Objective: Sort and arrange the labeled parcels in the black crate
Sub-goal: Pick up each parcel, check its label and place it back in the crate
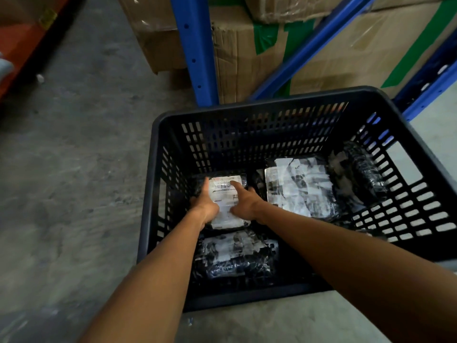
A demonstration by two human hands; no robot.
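Note:
A black slotted crate [247, 112] stands on the concrete floor. Inside it, at the far left, lies a black parcel with a white barcode label [225, 191]. My left hand [205, 205] rests flat on its left edge and my right hand [243, 203] presses on its right side, fingers spread on the label. A second black parcel with a torn label [237, 256] lies in front of it. A larger parcel with a white label [300, 186] lies to the right. A dark wrapped parcel [363, 174] leans against the right wall.
Blue steel rack posts [195, 45] rise right behind the crate, with taped cardboard boxes [247, 50] stacked on the floor between them. Bare concrete floor [74, 169] stretches to the left. An orange rack beam [17, 43] runs along the far left.

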